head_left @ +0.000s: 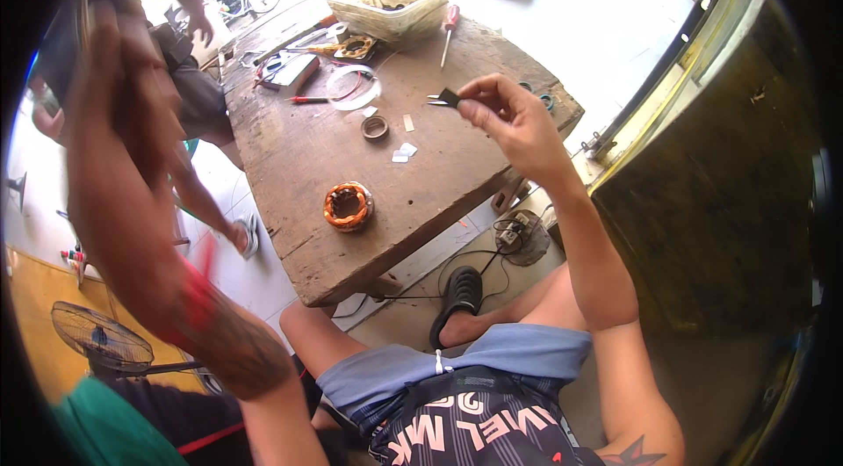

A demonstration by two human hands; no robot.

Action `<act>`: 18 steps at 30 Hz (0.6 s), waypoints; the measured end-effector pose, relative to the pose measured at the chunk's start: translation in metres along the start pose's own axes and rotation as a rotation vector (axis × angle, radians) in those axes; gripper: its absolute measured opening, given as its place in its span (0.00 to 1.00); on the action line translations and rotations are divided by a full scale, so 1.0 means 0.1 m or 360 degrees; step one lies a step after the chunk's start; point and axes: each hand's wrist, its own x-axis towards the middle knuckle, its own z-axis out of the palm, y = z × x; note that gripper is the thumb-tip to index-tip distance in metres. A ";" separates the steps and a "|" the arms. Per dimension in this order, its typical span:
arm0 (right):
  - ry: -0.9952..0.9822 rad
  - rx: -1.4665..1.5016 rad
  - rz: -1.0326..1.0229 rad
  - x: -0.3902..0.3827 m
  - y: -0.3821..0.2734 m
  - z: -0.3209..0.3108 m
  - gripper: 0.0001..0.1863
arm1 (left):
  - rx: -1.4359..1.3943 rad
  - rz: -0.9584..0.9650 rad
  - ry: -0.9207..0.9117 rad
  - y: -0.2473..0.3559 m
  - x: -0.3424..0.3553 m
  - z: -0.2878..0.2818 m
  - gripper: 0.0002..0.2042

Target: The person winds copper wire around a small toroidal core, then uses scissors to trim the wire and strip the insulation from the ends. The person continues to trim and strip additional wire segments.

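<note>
My right hand (509, 119) is raised over the right part of the wooden table (299, 167), its thumb and fingertips pinched on a small dark flat piece (450, 98). Behind that hand lie scissors with teal handles (546, 101), partly hidden. My left hand (123, 71) is lifted at the far left, off the table, and motion smears its fingers. Near the table's front edge sits a ring-shaped stator with orange-brown windings (349, 206). Farther back are a brown ring (375, 129), a tan strip (408, 122) and small white pieces (404, 152).
A dirty white plastic bin (386, 9) and a red-handled screwdriver (450, 20) lie at the table's back. A white coil (354, 88), a red pen (307, 101) and a small box (292, 75) are left of them. Another person stands behind my left arm; a fan (101, 334) is lower left.
</note>
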 end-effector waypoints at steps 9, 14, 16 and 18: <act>0.0339 -0.1181 -0.1420 -1.01 -0.04 0.10 0.13 | -0.0810 -0.1527 -0.0009 -0.71 -1.84 0.84 0.17; 0.0086 -0.1329 -0.1450 -1.17 0.19 0.06 0.12 | -0.0549 -0.1649 -0.0136 -1.02 -2.08 0.88 0.13; 0.0048 -0.1210 -0.1382 -1.03 0.35 -0.05 0.14 | -0.0499 -0.1701 -0.0098 -1.14 -2.14 0.84 0.13; 0.0183 -0.1195 -0.0980 -0.69 0.58 -0.31 0.16 | -0.0571 -0.1663 -0.0100 -1.27 -2.15 0.77 0.13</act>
